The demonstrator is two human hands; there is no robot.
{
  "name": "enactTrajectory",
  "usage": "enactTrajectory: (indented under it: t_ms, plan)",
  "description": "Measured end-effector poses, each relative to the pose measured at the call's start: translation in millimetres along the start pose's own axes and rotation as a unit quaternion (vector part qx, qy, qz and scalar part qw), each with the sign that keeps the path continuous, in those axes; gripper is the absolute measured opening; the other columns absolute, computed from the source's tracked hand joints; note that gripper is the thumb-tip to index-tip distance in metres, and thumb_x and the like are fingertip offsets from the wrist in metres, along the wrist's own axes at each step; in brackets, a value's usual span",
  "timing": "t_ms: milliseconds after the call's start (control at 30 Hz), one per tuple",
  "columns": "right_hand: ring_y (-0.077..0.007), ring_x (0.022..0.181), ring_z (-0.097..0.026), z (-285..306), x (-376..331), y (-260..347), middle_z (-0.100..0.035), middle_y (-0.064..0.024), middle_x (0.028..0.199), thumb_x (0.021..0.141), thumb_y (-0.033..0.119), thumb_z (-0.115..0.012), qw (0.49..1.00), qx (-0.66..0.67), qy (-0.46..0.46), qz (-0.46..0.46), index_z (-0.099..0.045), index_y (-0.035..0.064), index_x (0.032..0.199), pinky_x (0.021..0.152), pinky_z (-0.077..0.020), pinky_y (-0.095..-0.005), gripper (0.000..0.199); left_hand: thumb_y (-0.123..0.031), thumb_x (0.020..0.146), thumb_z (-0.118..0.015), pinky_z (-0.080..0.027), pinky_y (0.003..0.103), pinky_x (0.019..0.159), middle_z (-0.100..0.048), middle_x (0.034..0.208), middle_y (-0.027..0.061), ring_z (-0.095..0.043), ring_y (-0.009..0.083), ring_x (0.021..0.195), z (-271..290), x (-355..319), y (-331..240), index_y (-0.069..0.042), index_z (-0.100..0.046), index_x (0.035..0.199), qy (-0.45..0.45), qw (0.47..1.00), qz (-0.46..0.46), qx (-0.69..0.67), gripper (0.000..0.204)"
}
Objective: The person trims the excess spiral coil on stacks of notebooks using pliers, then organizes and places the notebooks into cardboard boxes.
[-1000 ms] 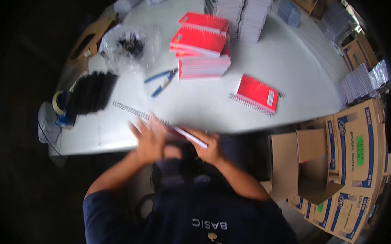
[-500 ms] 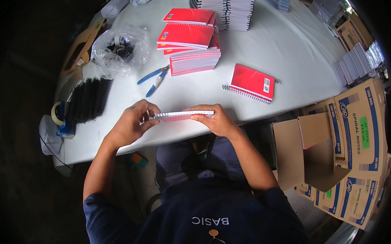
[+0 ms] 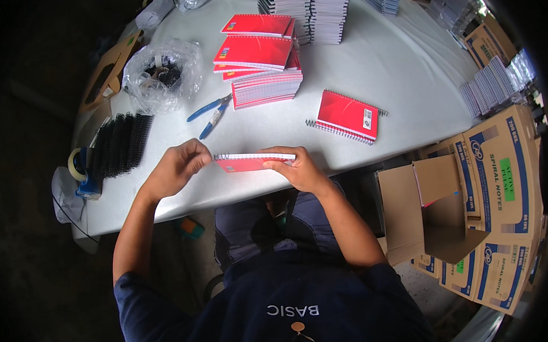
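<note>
A red-covered notebook (image 3: pixel 249 163) is held up on edge near the table's front, its row of punched holes facing upward. My right hand (image 3: pixel 299 171) grips its right end, thumb on the cover and fingers behind. A dark wire coil (image 3: pixel 223 156) runs through the holes at the notebook's left end. My left hand (image 3: pixel 182 167) is closed in a pinch at the coil's outer tip; the fingertips cover that tip. To the right lie red notebooks (image 3: pixel 347 115) with coils sticking out past their ends. Blue-handled pliers (image 3: pixel 210 115) rest beyond my left hand.
A stack of red notebooks (image 3: pixel 265 90) stands mid-table, with taller white-paged stacks (image 3: pixel 329 15) behind it. On the left are black coils (image 3: pixel 123 143), a plastic bag (image 3: pixel 162 75) and a tape dispenser (image 3: pixel 88 177). An open carton (image 3: pixel 402 209) and printed cartons (image 3: pixel 503 175) stand at right.
My left hand has closed from a looser finger position into a pinch and shifted slightly left. The notebook has tilted, showing more of its red cover; my right hand keeps its grip.
</note>
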State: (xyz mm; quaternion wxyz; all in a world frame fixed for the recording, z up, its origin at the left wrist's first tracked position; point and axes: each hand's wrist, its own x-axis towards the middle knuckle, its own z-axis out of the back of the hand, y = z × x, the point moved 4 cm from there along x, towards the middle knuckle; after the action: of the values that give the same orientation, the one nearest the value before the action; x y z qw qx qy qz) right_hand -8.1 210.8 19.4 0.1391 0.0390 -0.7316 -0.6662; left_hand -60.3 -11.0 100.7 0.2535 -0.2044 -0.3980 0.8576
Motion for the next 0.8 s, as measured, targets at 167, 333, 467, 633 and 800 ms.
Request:
enactTrajectory:
  t_ms: [167,333,467,633,800]
  plan:
    - [-0.0088,0.087,-0.056,0,0,-2,-0.066,-0.007,0.096,0.086,0.01,-0.061,1.0,-0.006,-0.004,0.004,-0.062,-0.0014,0.107,0.081,-0.0461,-0.0252,0.024,-0.036,0.095,-0.046,-0.031,0.02,0.05,-0.043,0.058,-0.002,-0.038,0.0051,0.054,0,6,10,-0.001,-0.056,0.085,0.061,0.994,0.03,-0.088,0.037]
    - [-0.0086,0.086,-0.055,-2,0,-1,-0.066,-0.007,0.095,0.086,0.01,-0.061,1.0,0.016,-0.004,0.006,-0.061,-0.002,0.11,0.08,-0.0462,-0.0252,0.026,-0.033,0.092,-0.052,-0.035,0.02,0.055,-0.048,0.064,-0.0012,-0.043,0.0059,0.06,8,13,20,-0.003,-0.058,0.087,0.15,0.975,0.124,-0.102,0.032]
    - [-0.0088,0.086,-0.056,-4,0,-3,-0.066,-0.0073,0.096,0.086,0.007,-0.06,1.0,0.005,-0.016,-0.006,-0.06,0.0001,0.112,0.079,-0.0461,-0.025,0.027,-0.027,0.082,-0.066,-0.038,0.027,0.075,-0.058,0.08,0.0014,-0.051,0.0116,0.077,14,18,-2,-0.005,-0.062,0.09,-0.008,0.992,-0.11,0.056,0.023]
    - [-0.0163,0.09,-0.063,-6,-10,3,-0.066,-0.0125,0.103,0.084,0.001,-0.058,0.988,-0.119,-0.031,0.091,-0.061,0.0063,0.115,0.079,-0.0479,-0.0289,0.031,-0.031,0.07,-0.074,-0.031,0.039,0.091,-0.055,0.112,0.01,-0.05,0.0253,0.104,-7,13,-32,-0.011,-0.062,0.103,-0.04,0.915,-0.162,0.367,0.04]
    - [-0.0246,0.094,-0.064,-24,-23,8,-0.065,-0.015,0.104,0.081,-0.005,-0.058,0.97,-0.157,-0.081,0.169,-0.062,0.0033,0.112,0.08,-0.0493,-0.031,0.032,-0.072,0.068,-0.053,-0.006,0.063,0.103,-0.012,0.144,0.0293,-0.014,0.0501,0.132,-48,-5,5,-0.001,-0.022,0.139,-0.284,0.837,-0.172,0.436,0.105]
